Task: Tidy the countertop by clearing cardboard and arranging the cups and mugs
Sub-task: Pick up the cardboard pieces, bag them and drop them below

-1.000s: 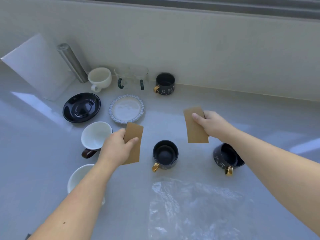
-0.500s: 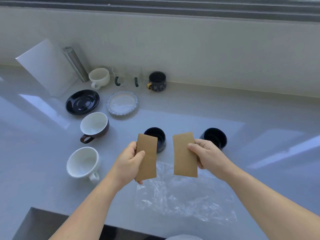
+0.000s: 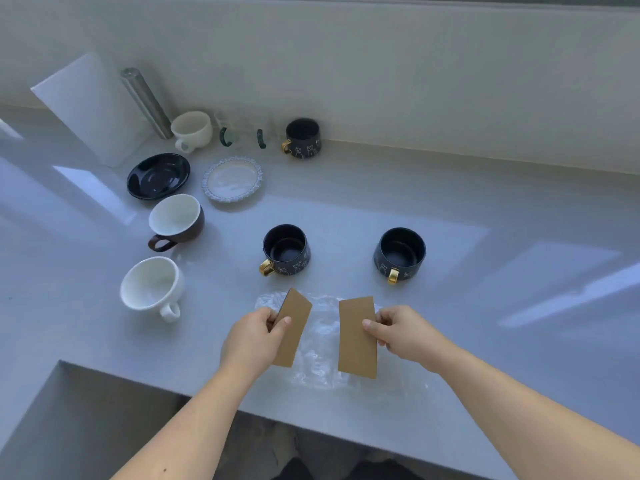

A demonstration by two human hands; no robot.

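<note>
Head view: the left hand (image 3: 254, 337) pinches 1 brown cardboard piece (image 3: 293, 327), thumb on its face, the card tilted with its top leaning right. The right hand (image 3: 403, 332) pinches a second cardboard piece (image 3: 356, 337) by its right edge, held nearly upright. The 2 cards are apart, with a gap between them, and both hang above a crumpled clear plastic sheet (image 3: 325, 355) that lies close to the near edge of the worktop (image 3: 485, 209).

Just beyond the plastic stand 2 dark mugs with gold handles: the left dark mug (image 3: 285, 249) and the right dark mug (image 3: 400, 252), well apart, with bare surface between them. To the left sit a white cup (image 3: 150, 287) near the front and a brown cup with white inside (image 3: 176, 220) behind it. Farther back lie a black saucer (image 3: 158, 175) and a patterned white plate (image 3: 232, 180), side by side. Along the far wall stand a cream cup (image 3: 192, 129), 2 clear glass mugs with green handles (image 3: 242, 133) and a third dark mug (image 3: 303, 137). A white board (image 3: 86, 105) and a metal cylinder (image 3: 145, 102) lean in the far left corner.

The right half of the worktop is open. At the near left the edge steps back, forming a notch.
</note>
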